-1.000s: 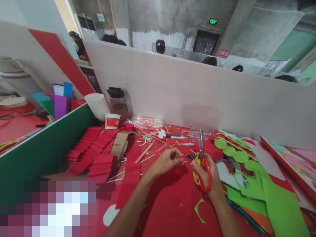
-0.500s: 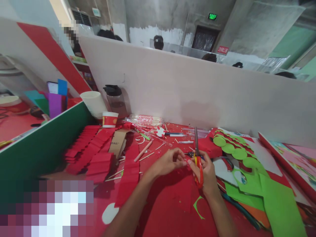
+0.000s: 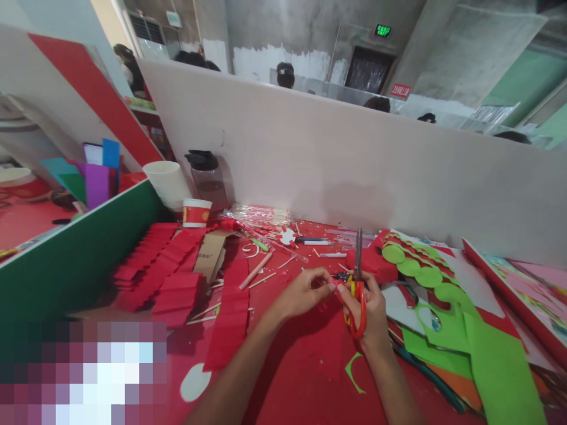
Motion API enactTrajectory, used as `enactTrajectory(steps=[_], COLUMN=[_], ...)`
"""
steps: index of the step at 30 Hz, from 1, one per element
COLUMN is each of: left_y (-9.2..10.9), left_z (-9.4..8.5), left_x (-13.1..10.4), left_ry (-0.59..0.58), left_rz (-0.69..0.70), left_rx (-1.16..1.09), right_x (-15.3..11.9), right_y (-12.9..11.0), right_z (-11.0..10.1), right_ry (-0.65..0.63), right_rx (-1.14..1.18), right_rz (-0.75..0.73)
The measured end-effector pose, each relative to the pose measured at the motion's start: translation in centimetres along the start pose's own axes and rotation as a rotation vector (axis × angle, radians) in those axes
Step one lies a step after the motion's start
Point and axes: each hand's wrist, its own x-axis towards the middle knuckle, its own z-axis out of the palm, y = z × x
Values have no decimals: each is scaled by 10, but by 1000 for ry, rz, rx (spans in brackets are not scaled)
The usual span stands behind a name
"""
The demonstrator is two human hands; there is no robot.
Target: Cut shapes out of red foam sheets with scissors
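Observation:
My left hand (image 3: 310,290) is closed in a pinch on a small red paper piece (image 3: 336,283), held above the red table. My right hand (image 3: 368,304) has red-and-yellow handled scissors (image 3: 361,307) hooked in it, blades pointing up and away from me. The thumb and a finger of that hand also meet at the red piece, whose shape is mostly hidden. Just behind my fingers lies a small dark tool (image 3: 342,275), partly covered. Below my hands is a curved green paper scrap (image 3: 354,375).
At left are folded red paper strips (image 3: 179,292), a cardboard piece (image 3: 212,254), a paper cup (image 3: 196,213) and a dark-lidded bottle (image 3: 206,177). Wooden sticks (image 3: 263,280) and pens (image 3: 314,241) lie behind my hands. Green paper sheets (image 3: 500,366) and green discs (image 3: 410,267) cover the right side.
The scissors have turned slightly in my right hand, their blades now leaning a little further right. Both hands stay together at the small red piece.

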Motion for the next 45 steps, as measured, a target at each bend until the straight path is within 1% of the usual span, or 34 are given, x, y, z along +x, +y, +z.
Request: enactTrajectory(steps=[2,4,8,12,16,20,24,27,31,35,38,45], left_y=[1,0,-1,3,7,6,7,9,9,8,8,11], left_z=[0,0,-3,-4,-4,-5,-3,0,1,1,0,2], left_x=[1,2,6,8,8,8,8,8,8,8,7,6], left_ry=[27,86,256,391,474,505,509,492,495,478,473,478], left_rz=[-1,3,39,78,97,104,99,103,94,68,82,110], left_rx=[-2,-6,-16,-31,-76,-150,-208,-239,-229,-241,-248,-253], right_x=[0,1,-1,-9,-19,-23,-24,-24,-23,-23,-24,-22], right_y=[0,1,1,-5,-13,-13,-7,-6,-9,-9,-7,-2], right_z=[0,-1,-1,1,5,7,9,11,13,14,13,12], right_ry=[-6,-37,-175,-249,-347,-407,-429,-439,-484,-443,-410,-426], right_rx=[-6,3,14,-133,-254,-286,-305,-288,-263,-253,-260,-172], right_rz=[9,24,37,-18,-75,-53,-31,-58,-103,-87,-51,7])
